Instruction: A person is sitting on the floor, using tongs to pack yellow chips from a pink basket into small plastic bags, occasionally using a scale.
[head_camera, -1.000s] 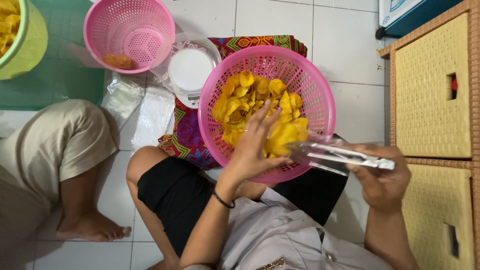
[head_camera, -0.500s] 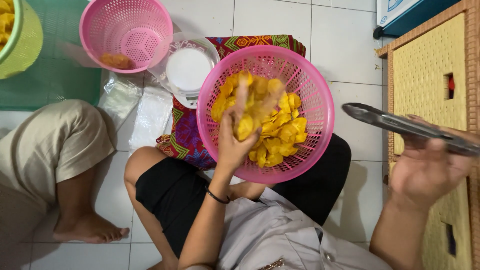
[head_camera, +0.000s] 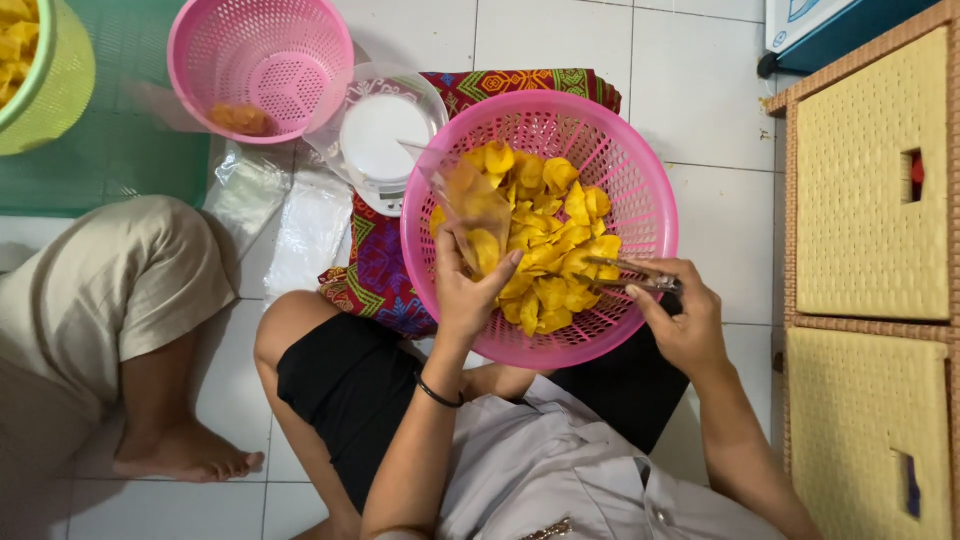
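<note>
Chips being bagged over a pink basket on the tiled floor

The big pink basket (head_camera: 540, 225) of yellow chips (head_camera: 545, 245) rests on the person's lap, its far rim over a patterned cloth (head_camera: 375, 265); a white scale (head_camera: 380, 140) sits just beyond, a smaller pink basket (head_camera: 262, 65) toward the floor's far left, and a wicker cabinet (head_camera: 870, 180) hems in the right side, with bare tiles between. The left hand (head_camera: 465, 290) has its grip clenched on a clear plastic bag (head_camera: 462, 200) holding some chips, inside the basket. The right hand (head_camera: 685, 320) grips metal tongs (head_camera: 630, 278), tips nearly together among the chips.
</note>
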